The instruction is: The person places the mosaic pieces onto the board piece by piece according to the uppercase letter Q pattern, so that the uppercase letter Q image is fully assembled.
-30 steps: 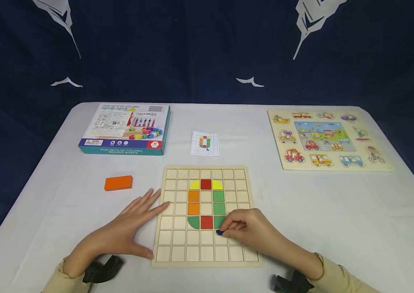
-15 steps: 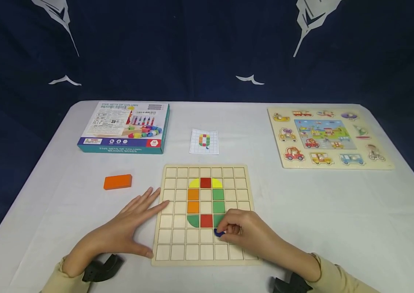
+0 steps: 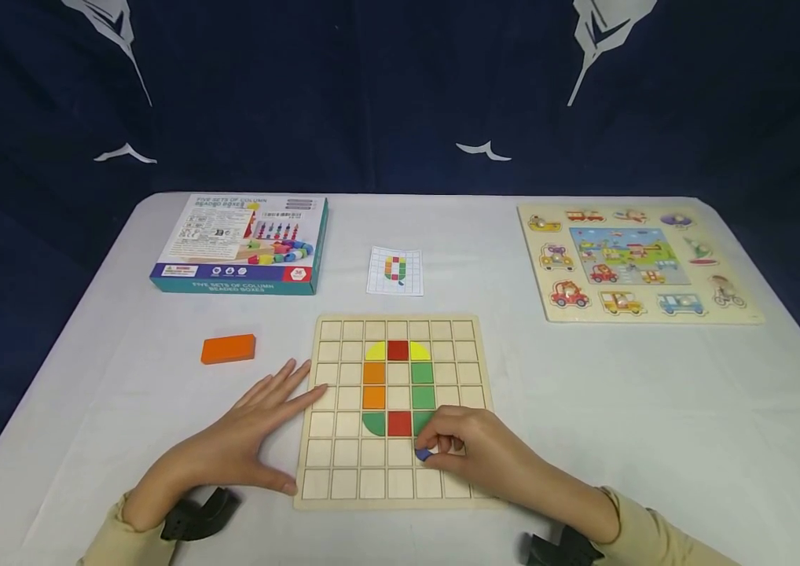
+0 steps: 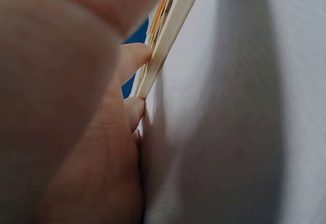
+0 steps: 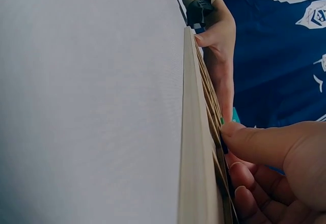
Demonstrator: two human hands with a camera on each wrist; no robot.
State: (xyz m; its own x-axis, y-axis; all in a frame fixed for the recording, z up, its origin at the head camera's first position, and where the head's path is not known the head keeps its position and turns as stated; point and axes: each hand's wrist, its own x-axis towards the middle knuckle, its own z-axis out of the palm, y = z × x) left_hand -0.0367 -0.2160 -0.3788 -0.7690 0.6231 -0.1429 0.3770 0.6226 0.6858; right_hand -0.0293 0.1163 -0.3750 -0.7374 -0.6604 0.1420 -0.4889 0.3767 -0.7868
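Observation:
A wooden grid board lies on the table. On it, red tiles, orange tiles, green tiles, yellow rounded tiles and a green rounded tile form a ring. My right hand pinches a small blue tile between thumb and fingers, just below the ring's lower right corner; the fingers hide part of the tile. With fingers spread, my left hand touches the board's left edge. In the left wrist view, fingertips meet the board's side.
A small pattern card lies beyond the board. Behind to the left is a beaded-boxes carton, with an orange block nearer. A picture puzzle board lies at the back right. A dark blue patterned cloth hangs behind the table.
My right hand has shifted slightly left over the board, and the blue tile has turned a little in its fingers. My left hand keeps its place at the board's edge.

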